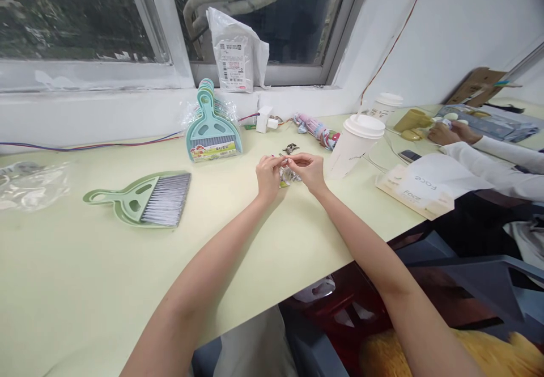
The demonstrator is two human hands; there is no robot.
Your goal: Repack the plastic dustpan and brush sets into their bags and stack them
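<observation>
My left hand (269,173) and my right hand (309,168) meet over the pale green table, fingertips pinched together. Whatever small thing sits between them is too small to make out. Below and between the hands lies a small clear packet (290,175) with some metallic and green bits, partly hidden by my fingers. Just beyond the fingertips is a small dark metal item (291,148), perhaps keys. A white paper cup (356,143) with a lid stands close to the right of my right hand.
A green dustpan with brush (140,198) lies left; a stack of wrapped dustpans (212,125) leans at the wall. A folded umbrella (317,130) lies behind. Tissue pack (414,193) sits right. Another person's hands (453,132) work farther right. A clear plastic bag (36,187) lies far left.
</observation>
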